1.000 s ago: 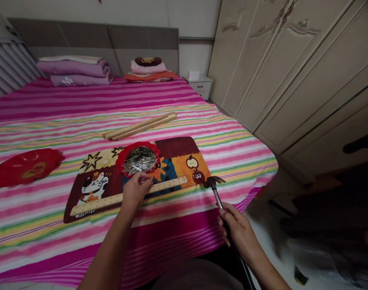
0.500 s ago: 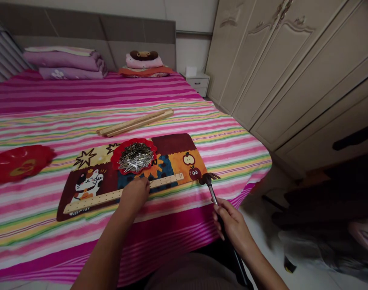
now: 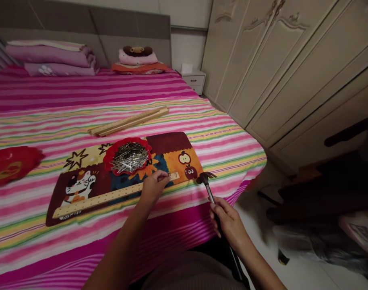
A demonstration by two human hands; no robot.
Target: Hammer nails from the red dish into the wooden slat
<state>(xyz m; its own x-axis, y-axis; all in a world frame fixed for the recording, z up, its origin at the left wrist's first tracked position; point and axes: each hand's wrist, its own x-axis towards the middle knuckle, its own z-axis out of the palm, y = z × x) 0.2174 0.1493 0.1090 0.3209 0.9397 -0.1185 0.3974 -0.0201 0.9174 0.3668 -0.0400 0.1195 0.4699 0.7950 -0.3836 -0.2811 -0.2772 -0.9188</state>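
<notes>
Here, a drilled wooden strip (image 3: 99,198) lies slantwise across the patterned mat (image 3: 188,150), on the striped bed. Left hand (image 3: 154,186) over its right part, fingertips drawn narrow; whether they pinch a nail, I can't tell. Right hand (image 3: 228,221): fingers wrapped round the hammer (image 3: 210,193), head by the mat's edge. Red bowl of nails (image 3: 130,157) just beyond the strip; more wooden strips (image 3: 129,122) farther off, red tray (image 3: 13,164) leftward.

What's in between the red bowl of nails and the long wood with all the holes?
Only bare mat shows between the red bowl and the wooden strip, in the head view.
</notes>
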